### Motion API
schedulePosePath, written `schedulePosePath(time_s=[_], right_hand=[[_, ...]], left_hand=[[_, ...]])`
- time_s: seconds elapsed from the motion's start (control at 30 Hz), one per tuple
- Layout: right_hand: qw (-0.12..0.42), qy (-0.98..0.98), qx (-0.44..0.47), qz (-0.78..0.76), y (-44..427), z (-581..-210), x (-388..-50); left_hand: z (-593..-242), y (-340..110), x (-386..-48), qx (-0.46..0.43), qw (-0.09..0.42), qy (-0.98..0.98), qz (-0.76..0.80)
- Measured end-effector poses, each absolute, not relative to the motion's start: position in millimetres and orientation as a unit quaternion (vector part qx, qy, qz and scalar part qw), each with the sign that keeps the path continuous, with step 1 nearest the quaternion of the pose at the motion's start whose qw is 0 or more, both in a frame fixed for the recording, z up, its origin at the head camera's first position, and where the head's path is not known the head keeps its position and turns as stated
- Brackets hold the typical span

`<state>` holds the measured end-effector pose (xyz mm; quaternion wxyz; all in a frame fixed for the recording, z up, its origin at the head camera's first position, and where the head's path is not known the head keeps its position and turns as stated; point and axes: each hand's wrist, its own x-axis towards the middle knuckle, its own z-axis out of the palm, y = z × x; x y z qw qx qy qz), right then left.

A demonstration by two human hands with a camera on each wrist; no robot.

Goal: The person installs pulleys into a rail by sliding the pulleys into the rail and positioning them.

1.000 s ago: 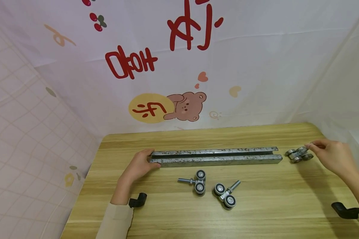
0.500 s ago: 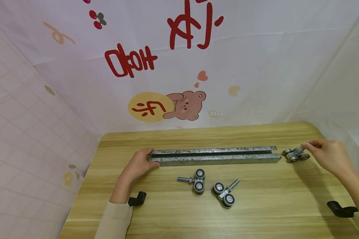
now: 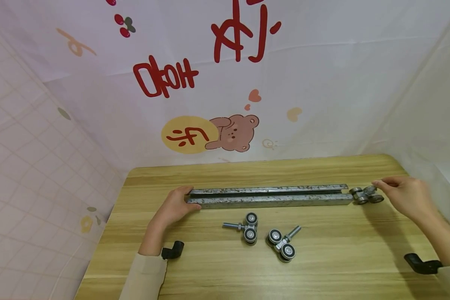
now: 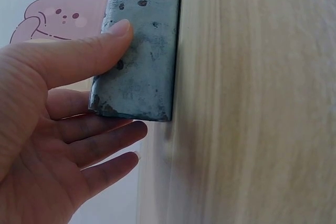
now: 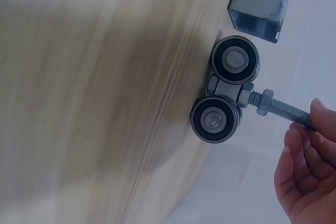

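Observation:
A long steel channel track, scuffed and slotted along its top, lies across the wooden table. My left hand holds its left end, thumb on the near side and some fingers behind, as the left wrist view shows. At the other end, my right hand pinches the threaded bolt of a roller trolley between thumb and fingers. The bolt points up and the wheels are low, close to the tabletop. In the right wrist view a small gap separates the front wheels from the track's open end.
Two more roller trolleys lie on the table in front of the track: one with its bolt pointing left, the other with its bolt pointing to the upper right. A printed cloth wall rises behind the table.
My right hand has moved left with the roller trolley, bringing it from well beside the track's right end to close in front of it. The left hand and the track keep their places.

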<state>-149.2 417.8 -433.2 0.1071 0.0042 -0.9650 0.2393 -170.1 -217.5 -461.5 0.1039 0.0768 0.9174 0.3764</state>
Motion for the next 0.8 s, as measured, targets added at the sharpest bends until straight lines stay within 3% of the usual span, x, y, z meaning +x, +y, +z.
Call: schedulePosePath(time_s=[0.33,0.8], right_hand=[[0.141,-0.96,0.026,0.242,409,-436,-151],[0.148,-0.954,0.04,0.256,401,-437,-151]], left_hand=[[-462,-217,-169,0.076,0.102,0.916,0.381],[-459,-216,-169,0.077,0.099,0.916,0.381]])
